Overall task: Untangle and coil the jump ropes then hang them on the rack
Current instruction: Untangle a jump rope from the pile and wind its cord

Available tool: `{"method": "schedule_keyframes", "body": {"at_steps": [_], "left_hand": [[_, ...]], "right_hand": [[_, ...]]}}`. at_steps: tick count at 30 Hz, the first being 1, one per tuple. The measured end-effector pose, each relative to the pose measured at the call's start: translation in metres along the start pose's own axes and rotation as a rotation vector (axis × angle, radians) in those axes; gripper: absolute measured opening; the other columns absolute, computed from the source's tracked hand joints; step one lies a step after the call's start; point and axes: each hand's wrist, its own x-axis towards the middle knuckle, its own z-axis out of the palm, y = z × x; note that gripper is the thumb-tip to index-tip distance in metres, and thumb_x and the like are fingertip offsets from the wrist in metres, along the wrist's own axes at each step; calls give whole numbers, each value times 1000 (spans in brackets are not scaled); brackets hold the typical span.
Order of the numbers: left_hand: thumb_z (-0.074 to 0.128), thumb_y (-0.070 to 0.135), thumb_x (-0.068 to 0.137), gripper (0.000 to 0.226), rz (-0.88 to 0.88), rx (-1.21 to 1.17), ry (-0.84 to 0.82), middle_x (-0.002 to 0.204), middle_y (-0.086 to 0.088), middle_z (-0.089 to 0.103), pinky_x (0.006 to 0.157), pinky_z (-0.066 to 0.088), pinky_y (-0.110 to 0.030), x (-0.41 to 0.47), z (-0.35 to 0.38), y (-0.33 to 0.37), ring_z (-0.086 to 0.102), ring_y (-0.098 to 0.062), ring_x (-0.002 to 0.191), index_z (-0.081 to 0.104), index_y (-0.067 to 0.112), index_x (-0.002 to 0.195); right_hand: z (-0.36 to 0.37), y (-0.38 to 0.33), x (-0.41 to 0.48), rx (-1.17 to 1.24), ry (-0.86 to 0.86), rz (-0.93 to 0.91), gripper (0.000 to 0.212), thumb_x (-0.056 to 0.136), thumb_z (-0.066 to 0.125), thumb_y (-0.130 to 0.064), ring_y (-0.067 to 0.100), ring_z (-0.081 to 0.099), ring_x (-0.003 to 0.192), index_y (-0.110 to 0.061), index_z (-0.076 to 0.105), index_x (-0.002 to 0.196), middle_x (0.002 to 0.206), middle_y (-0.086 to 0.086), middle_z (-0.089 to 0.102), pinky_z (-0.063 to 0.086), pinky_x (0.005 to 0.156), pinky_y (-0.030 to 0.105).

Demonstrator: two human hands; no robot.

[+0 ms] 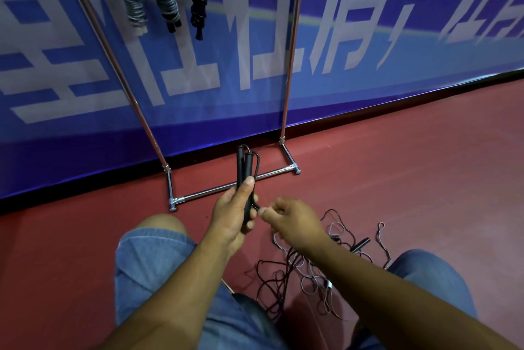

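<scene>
While gripped upright, slim black handles (245, 168); thin tangled cords (309, 273) below.

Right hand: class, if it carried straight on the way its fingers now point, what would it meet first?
The right hand points left toward the two black handles gripped upright in the left hand. It would most likely meet the lower ends of those handles, or the left fingers around them; depth is hard to judge.
</scene>
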Motion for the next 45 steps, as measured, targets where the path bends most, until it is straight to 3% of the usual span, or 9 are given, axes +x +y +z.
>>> {"method": "schedule_keyframes", "body": {"at_steps": [10,13,18,21,28,32,36,42,45], "left_hand": [[70,43,93,31,-30,92,-44,77,-3,62,37,32,-21,4,-1,-6,48,-11,49,63,14,96],[70,39,95,27,66,173,30,76,-6,56,38,30,-22,10,-1,-6,44,-13,47,61,14,93],[63,62,92,45,206,480,90,68,-5,56,43,35,-29,19,-7,-9,44,-17,47,59,18,84],[45,80,89,68,232,607,110,56,2,51,53,38,-36,21,-7,-13,46,-20,51,57,15,73],[37,54,107,66,210,922,7,54,0,54,60,40,-33,29,-13,-15,50,-21,56,56,13,58],[35,57,106,70,181,1014,-98,50,1,57,63,46,-36,25,-10,-14,52,-19,53,55,14,54],[25,81,94,91,112,1027,-151,53,-7,57,62,53,-43,25,-18,-12,54,-21,49,59,3,63],[20,85,84,78,59,1098,-283,43,-1,44,58,44,-31,15,-17,-6,47,-20,41,45,17,54],[18,86,85,93,-23,1100,-414,48,-5,50,52,45,-24,10,-17,-4,50,-16,40,61,4,70]], "right_hand": [[-7,6,5,-108,-56,-43,26,88,67,-48,7,57,58,-23,67,80,68,-5,68,46,58,30],[-11,6,5,-207,-164,-124,16,89,64,-41,7,58,69,-31,70,100,75,-12,64,46,64,31],[-22,-3,8,-436,-227,-289,43,89,59,-32,15,66,91,-39,64,131,107,-7,73,55,78,34],[-22,-7,10,-474,-232,-363,44,86,56,-32,12,66,104,-37,65,129,120,-12,72,56,85,36],[-25,-1,7,-419,-183,-411,22,84,63,-25,11,62,83,-36,57,102,95,-15,69,52,72,36],[-29,0,11,-526,-50,-433,18,85,67,-39,11,61,79,-33,60,100,92,-12,67,47,63,32],[-35,5,11,-607,1,-414,29,82,69,-55,11,58,79,-32,63,98,92,-13,57,44,62,30],[-40,3,13,-586,-147,-440,24,88,65,-47,9,58,89,-38,69,110,112,-12,56,49,71,31],[-42,1,14,-645,-148,-459,27,88,64,-52,14,64,89,-36,71,109,103,-10,70,49,67,30]]}}
